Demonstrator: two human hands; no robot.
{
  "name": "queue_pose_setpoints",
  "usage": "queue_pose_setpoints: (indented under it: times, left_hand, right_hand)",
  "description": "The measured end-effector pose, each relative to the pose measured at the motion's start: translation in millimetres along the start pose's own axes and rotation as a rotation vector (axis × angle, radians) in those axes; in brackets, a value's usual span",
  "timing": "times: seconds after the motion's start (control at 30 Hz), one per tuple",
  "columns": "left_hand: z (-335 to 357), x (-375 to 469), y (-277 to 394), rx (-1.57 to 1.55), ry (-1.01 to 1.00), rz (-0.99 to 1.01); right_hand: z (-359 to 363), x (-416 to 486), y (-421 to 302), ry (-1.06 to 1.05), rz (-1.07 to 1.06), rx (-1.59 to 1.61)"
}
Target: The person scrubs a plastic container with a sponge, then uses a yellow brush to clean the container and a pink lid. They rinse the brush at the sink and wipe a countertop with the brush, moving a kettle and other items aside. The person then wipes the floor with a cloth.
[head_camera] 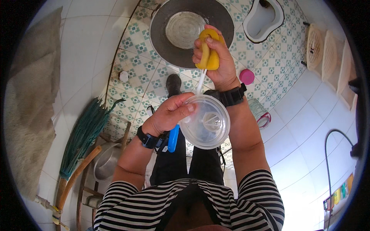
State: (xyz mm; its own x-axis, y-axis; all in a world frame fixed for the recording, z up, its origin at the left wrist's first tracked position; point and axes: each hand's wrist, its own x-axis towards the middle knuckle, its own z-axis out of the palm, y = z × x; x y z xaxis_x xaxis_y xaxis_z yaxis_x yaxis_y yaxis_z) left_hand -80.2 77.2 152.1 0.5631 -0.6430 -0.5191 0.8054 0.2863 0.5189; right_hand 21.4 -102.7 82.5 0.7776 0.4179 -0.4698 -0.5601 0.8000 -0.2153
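In my left hand [173, 111] is a round, clear plastic lid [212, 135], with the thumb pressed on its face near the rim. My right hand [221, 56] is closed around a yellow sponge [213, 59], which is squeezed and folded in the fingers. A white stick or straw [201, 82] runs from the sponge down to the lid's edge; whether it is joined to the lid cannot be told. Beyond my hands stands a wide dark round basin [162, 43] with water in its middle. A blue handle [173, 139] shows below my left hand.
A pink cap [247, 76] and a clear jar with a pink rim [257, 108] are on the patterned tile floor [136, 55] at right. A squat toilet [261, 23] lies beyond. A green broom [86, 132], a metal pot [108, 161] and a wooden frame [83, 187] stand left; wall baskets [331, 56] hang right.
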Motion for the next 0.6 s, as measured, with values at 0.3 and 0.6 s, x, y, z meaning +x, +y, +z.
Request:
queue_pose_setpoints:
  times: [0.3,0.6]
  left_hand:
    - [-4.0,2.4,1.6,0.182,0.013,0.040]
    - [-4.0,-2.3,-13.0,0.267,0.119,0.098]
  right_hand:
    - [27.9,12.5,-0.4,0.141,0.033,-0.100]
    - [22.7,19.8,5.0,0.086,-0.011,-0.177]
